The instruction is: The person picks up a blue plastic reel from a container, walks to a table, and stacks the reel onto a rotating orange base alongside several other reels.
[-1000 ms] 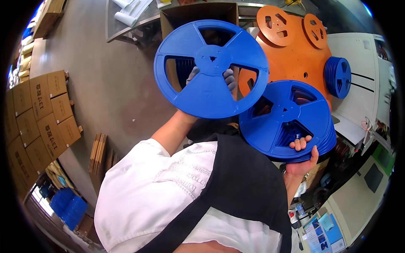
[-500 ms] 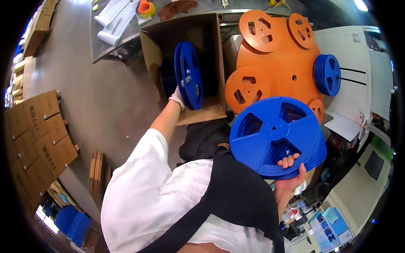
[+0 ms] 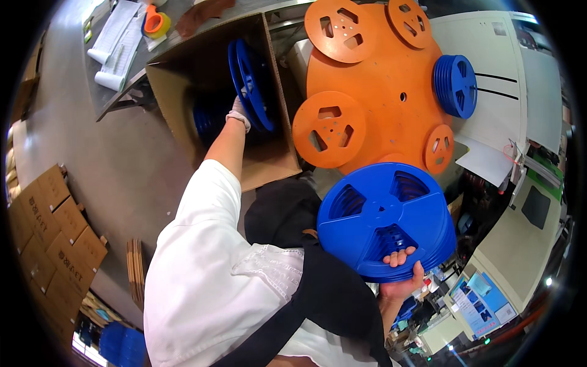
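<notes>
One carton [image 3: 171,85] | blue reels [image 3: 261,115] inside | exact count unclear, shadowed

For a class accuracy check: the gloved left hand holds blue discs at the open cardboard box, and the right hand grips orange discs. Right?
Not quite: the head view shows the right hand gripping stacked blue discs, not orange. The rest stands.

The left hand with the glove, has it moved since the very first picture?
Yes. Judged against the cardboard box, the left hand has gone away from the person's body, from in front of the opening to inside.
</notes>
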A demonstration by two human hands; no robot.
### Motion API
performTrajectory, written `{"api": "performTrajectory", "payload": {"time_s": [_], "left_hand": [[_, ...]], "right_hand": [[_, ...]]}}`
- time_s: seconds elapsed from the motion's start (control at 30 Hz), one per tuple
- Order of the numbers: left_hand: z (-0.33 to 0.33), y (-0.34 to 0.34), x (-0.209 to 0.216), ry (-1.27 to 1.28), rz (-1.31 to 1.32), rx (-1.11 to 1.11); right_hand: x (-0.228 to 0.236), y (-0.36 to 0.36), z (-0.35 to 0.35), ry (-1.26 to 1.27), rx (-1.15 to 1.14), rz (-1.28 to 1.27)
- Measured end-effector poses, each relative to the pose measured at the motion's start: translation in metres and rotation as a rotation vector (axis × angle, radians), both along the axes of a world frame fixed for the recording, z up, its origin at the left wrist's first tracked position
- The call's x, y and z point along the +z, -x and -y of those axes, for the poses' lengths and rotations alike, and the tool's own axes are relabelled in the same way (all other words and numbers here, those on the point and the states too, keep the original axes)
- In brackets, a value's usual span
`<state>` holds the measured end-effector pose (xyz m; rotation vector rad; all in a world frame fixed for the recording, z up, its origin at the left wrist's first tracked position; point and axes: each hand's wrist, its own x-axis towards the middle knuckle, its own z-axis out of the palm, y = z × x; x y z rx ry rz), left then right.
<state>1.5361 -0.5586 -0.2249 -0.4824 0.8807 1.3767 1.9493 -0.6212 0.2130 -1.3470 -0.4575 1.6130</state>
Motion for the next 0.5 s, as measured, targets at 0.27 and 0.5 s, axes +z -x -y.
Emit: {"api": "performTrajectory", "payload": {"time_s": [0.27, 0.5], "left_hand": [[0.064, -0.037, 0.023, 0.461, -0.124, -0.067], [0.166, -0.063, 0.064, 0.308, -0.085, -0.062]], "right_hand": [[0.007, 0.001, -0.012, -0.079, 0.0, -0.144], [0.021, -0.017, -0.038, -0.184, 0.142, -0.593]]}}
